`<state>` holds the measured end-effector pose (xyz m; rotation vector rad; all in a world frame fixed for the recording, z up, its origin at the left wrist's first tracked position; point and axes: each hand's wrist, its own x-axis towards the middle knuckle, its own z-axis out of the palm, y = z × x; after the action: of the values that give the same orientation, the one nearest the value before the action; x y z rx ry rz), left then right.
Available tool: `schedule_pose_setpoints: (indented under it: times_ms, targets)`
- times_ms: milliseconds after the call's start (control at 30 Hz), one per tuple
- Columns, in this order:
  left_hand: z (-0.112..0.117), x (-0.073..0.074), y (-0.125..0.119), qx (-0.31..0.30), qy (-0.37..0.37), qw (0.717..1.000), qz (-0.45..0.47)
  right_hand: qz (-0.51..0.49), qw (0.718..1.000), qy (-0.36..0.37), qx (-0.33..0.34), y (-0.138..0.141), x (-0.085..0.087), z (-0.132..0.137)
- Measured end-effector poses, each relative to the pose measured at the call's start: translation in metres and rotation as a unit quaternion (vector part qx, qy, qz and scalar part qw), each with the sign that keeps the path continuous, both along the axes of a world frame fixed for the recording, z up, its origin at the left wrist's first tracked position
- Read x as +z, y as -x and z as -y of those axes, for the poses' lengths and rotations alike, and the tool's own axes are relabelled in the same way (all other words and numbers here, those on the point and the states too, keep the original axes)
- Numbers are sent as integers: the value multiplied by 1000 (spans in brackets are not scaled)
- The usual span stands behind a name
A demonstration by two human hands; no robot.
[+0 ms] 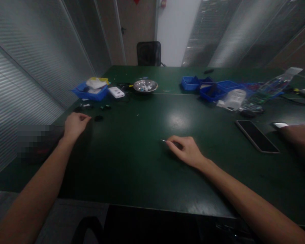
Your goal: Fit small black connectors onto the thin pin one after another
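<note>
My right hand [186,150] rests on the dark green table [132,162] near its middle, fingers pinched on a thin metal tool [164,141] whose tip pokes out to the left. My left hand [75,124] lies at the table's left edge with fingers curled together; whether anything is in them I cannot make out. Small black parts [99,118] lie just right of and beyond it.
A blue bin [90,92] with white items, a white box [116,92] and a metal bowl [145,85] stand at the back left. Blue trays [210,89] and a plastic bottle [266,89] are back right. A phone [256,136] lies right, beside another person's arm [298,135].
</note>
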<state>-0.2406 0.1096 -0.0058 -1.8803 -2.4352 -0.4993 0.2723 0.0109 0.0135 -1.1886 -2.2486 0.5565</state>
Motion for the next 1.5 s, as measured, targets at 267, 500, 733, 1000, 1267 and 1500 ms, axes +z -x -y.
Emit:
schedule_pose_setpoints:
  times_ms: [267, 500, 733, 1000, 1267, 1500]
  targets:
    - [6, 4, -13, 4, -99, 991, 88, 3, 1000, -1, 4, 0, 1, 0]
    - [5, 4, -20, -27, -119, 979, 165, 4, 1000, 1, 6, 0, 0, -1]
    - [7, 3, -37, -53, -104, 984, 134, 6, 1000, 5, 9, 0, 1, 0]
    - [8, 4, -41, -67, -98, 989, 93, 4, 1000, 0, 10, 0, -1, -1]
    - [2, 2, -35, -21, -47, 984, 169, 9, 1000, 5, 12, 0, 1, -1]
    - [-1, -5, -30, -12, -28, 972, 234, 5, 1000, 4, 18, 0, 0, -1]
